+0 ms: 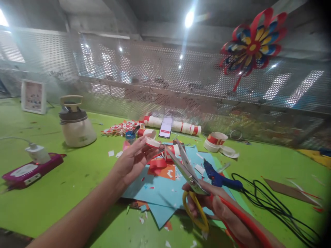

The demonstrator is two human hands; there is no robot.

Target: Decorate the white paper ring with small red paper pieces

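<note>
My left hand (136, 155) pinches a small curved piece of white and red paper cup (152, 142) between thumb and fingers. Large scissors (192, 181) with a yellow handle loop are in my right hand (216, 199), blades parted and tips pointing towards the cup piece. A long red band (240, 217) runs along the right hand; I cannot tell whether it belongs to the scissors. Beneath lie light blue paper sheets (152, 191), with a red paper ring (157, 163), an orange paper piece (168, 172) and scattered scraps on top.
A blue glue gun (221, 177) with a black cord lies on the right. Behind are a phone (165, 128), stacked paper cups (182, 127) and cut cup rings (217, 138). On the left stand a kettle-like jug (77, 132) and a purple power strip (33, 170). A paper flower (253, 48) hangs above.
</note>
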